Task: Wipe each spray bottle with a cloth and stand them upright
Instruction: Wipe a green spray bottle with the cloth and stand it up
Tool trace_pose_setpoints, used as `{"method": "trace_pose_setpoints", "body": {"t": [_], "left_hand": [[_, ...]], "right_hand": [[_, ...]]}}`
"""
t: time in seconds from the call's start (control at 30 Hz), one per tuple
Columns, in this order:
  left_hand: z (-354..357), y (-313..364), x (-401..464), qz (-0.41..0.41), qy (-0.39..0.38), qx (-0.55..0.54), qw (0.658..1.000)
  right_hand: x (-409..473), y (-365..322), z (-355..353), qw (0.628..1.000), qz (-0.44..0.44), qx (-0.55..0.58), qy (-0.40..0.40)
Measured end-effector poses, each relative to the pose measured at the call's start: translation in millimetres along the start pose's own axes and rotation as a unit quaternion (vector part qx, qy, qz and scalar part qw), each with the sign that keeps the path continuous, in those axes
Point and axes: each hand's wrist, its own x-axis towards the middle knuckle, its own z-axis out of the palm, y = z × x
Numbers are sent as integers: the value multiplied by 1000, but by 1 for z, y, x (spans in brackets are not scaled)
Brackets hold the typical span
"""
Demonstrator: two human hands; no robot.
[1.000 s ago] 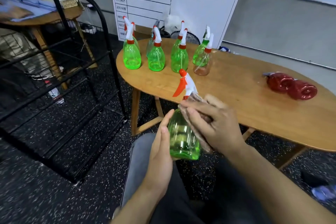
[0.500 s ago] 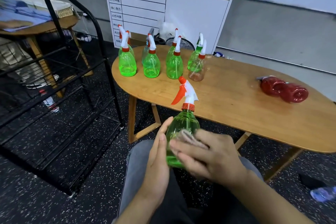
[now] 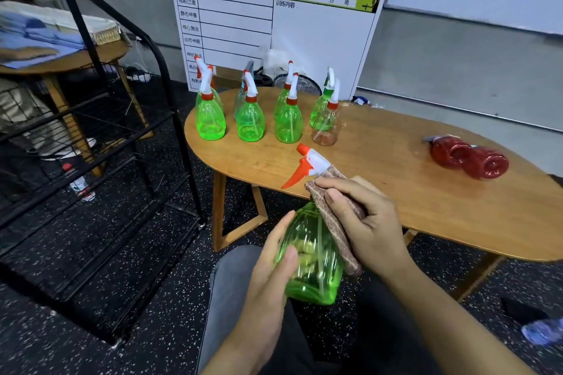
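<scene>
A green bottle (image 3: 310,256) with a white spray head and orange trigger is held over the person's lap, just in front of the counter (image 3: 380,167), tilted so its nozzle points up and away from the person toward the counter's near edge. The left hand (image 3: 268,280) grips the bottle's lower body from its left side, fingers (image 3: 286,259) curled round the plastic and thumb lying along the front. The right hand (image 3: 362,222) pinches a brown cloth (image 3: 335,222) against the bottle's neck and right shoulder, its fingers bent over the cloth, which hangs down the bottle's right flank. On the counter's far left end stands a cluster of upright spray bottles (image 3: 253,113), most of them green, set in two rough rows, with a paler, clear one (image 3: 326,128) at the cluster's right end. Well apart from them, at the counter's right end, two red bottles (image 3: 469,158) lie on their sides, touching each other, bases toward the camera. Behind the counter a white board (image 3: 274,27) with a green header leans against the wall. Left of the counter stands a black metal rack (image 3: 106,143), and beyond it another wooden table holding folded blue fabric. The floor is dark and speckled.
</scene>
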Motion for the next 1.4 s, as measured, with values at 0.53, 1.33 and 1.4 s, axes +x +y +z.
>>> {"method": "trace_pose_setpoints", "body": {"t": [0.53,1.33,1.4], "left_hand": [[0,-2,6,-8,47,-39,998],[1,0,7,-10,78,-13,997],[2,1,6,-12,70,-11,997]], "right_hand": [[-54,-2,1,884,-369,-238,-158],[-17,-3,0,950,-224,-212,-52],[-9,2,0,969,-150,-193,-22]]}}
